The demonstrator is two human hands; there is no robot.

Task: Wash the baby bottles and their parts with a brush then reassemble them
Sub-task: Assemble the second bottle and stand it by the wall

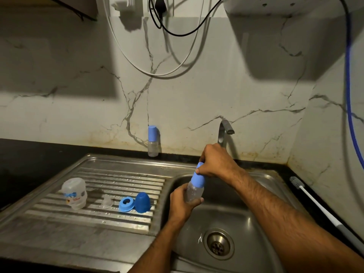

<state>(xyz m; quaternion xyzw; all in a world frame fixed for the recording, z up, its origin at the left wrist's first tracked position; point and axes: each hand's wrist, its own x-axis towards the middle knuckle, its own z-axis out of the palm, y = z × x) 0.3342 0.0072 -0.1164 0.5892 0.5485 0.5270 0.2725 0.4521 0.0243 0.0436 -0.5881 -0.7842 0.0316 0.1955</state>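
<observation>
Head view. Steel sink (262, 217) set in a black counter, marble-veined wall behind. Over the basin: left hand (182, 201) wraps the clear bottle (194, 192); right hand (214, 161) grips its blue cap (199, 177). Left of the sink, on the ribbed drainboard (110, 194): second clear bottle (75, 193), teat (107, 201), blue ring (126, 203), dark blue cap (143, 201). Capped bottle (153, 141) stands behind the sink. Brush (315, 201) lies right of the sink.
</observation>
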